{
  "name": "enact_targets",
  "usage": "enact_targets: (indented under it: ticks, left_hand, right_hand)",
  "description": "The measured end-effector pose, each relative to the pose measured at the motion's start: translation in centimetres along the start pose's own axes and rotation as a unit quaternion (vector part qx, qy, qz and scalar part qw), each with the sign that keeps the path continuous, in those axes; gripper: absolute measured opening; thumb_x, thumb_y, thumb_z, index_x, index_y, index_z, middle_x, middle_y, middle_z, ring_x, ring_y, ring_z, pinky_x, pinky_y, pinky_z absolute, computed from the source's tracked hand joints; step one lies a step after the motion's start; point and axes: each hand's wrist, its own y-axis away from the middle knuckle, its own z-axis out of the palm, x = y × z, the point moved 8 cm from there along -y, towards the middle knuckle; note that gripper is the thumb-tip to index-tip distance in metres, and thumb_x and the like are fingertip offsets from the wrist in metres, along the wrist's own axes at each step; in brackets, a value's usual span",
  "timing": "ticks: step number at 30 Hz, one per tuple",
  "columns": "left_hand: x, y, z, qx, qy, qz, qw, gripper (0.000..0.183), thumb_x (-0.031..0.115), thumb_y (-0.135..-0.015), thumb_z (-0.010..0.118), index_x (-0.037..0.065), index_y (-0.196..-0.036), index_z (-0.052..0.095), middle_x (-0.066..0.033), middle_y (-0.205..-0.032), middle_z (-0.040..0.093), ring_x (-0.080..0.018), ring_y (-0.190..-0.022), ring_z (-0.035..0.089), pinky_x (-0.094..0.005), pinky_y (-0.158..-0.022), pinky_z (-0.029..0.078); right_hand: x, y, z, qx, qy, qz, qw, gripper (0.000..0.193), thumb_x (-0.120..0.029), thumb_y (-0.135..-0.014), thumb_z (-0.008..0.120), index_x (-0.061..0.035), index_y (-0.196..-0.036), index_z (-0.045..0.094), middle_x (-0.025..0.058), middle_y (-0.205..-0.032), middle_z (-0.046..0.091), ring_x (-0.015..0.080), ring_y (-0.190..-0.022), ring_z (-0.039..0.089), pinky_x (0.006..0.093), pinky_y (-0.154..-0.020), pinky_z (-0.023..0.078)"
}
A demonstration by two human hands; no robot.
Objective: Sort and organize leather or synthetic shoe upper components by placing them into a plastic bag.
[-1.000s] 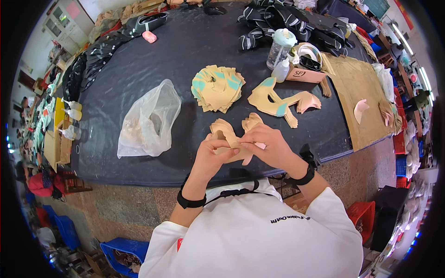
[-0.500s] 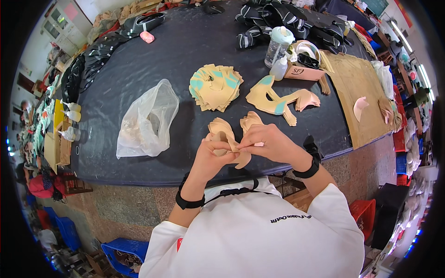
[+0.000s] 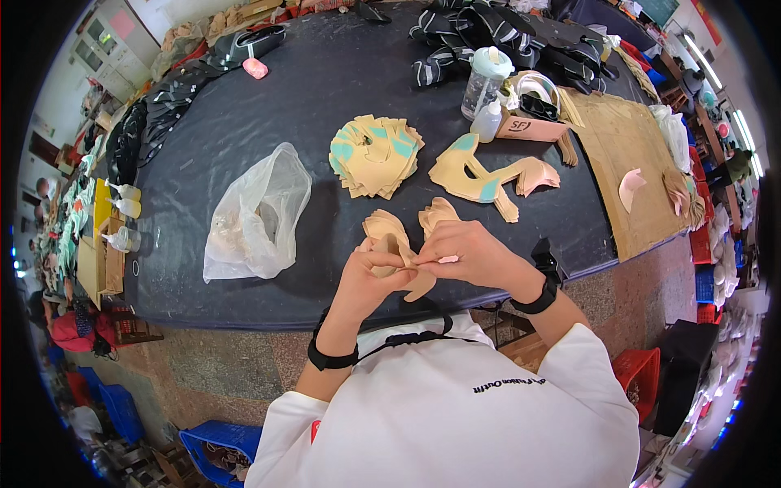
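In front of my body, over the table's near edge, both hands meet on one curved beige cut piece [image 3: 421, 285] of thin sheet material. My left hand [image 3: 368, 275] pinches it from the left, and my right hand [image 3: 476, 248] pinches the same spot from the right. A small pale pink bit [image 3: 448, 259] shows by the right fingers; its kind cannot be made out. Just beyond the hands lie two fanned bunches of beige pieces, a left bunch [image 3: 382, 221] and a right bunch [image 3: 438, 210]. Farther off sits a round fanned stack [image 3: 374, 169] with mint-green patches.
Left on the dark table [image 3: 203, 305] lies a translucent plastic bag [image 3: 281, 195]. Beige pieces with green patches [image 3: 455, 180] spread to the right. Behind them stand a water bottle [image 3: 486, 81], a squeeze bottle [image 3: 486, 122] and a small box [image 3: 533, 128]. Brown cardboard [image 3: 606, 163] covers the right end.
Both hands keep their pinch on the beige piece, with only a slight shift of the fingers. The lower end of the piece has swung a little to the left.
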Motion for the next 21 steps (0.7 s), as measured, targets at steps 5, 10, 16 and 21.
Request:
enact_targets:
  ticks: [5, 10, 16, 21]
  left_hand:
    - [0.5, 0.1, 0.2, 0.000, 0.020, 0.016, 1.000, 0.018, 0.012, -0.066, 0.078, 0.007, -0.082, 0.071, -0.0055, -0.090, 0.053, -0.0168, -0.088, 0.049, -0.0288, -0.078, 0.038]
    - [0.6, 0.1, 0.4, -0.023, 0.098, 0.007, 0.995, 0.018, 0.008, -0.069, 0.076, 0.005, -0.086, 0.072, -0.0036, -0.087, 0.055, -0.0118, -0.086, 0.047, -0.0259, -0.078, 0.038]
    - [1.6, 0.2, 0.3, 0.005, 0.145, 0.085, 0.986, 0.013, 0.004, -0.072, 0.073, 0.002, -0.085, 0.071, -0.0038, -0.089, 0.054, -0.0134, -0.089, 0.047, -0.0268, -0.078, 0.038]
    - [0.9, 0.5, 0.7, 0.051, 0.221, 0.084, 0.970, 0.010, -0.001, -0.075, 0.067, -0.003, -0.085, 0.068, -0.0041, -0.097, 0.050, -0.0132, -0.094, 0.047, -0.0263, -0.083, 0.038]
  right_hand:
    - [-0.3, 0.0, -0.6, 0.073, 0.040, -0.001, 0.997, 0.014, -0.004, -0.068, 0.071, -0.0062, -0.081, 0.068, 0.0051, -0.073, 0.062, 0.0193, -0.070, 0.059, 0.0293, -0.061, 0.047]
    - [-1.0, 0.0, -0.5, 0.099, 0.030, -0.023, 0.994, 0.013, -0.004, -0.068, 0.071, -0.0058, -0.080, 0.068, 0.0051, -0.074, 0.061, 0.0192, -0.068, 0.059, 0.0288, -0.060, 0.046]
    - [-0.2, 0.8, -0.4, 0.126, -0.052, 0.027, 0.990, 0.015, -0.004, -0.071, 0.069, -0.0061, -0.085, 0.069, 0.0046, -0.080, 0.061, 0.0154, -0.071, 0.056, 0.0264, -0.062, 0.045]
    - [0.8, 1.1, 0.0, 0.145, -0.132, 0.098, 0.976, 0.016, -0.004, -0.074, 0.065, -0.0055, -0.089, 0.070, 0.0035, -0.084, 0.059, 0.0104, -0.075, 0.053, 0.0239, -0.064, 0.043]
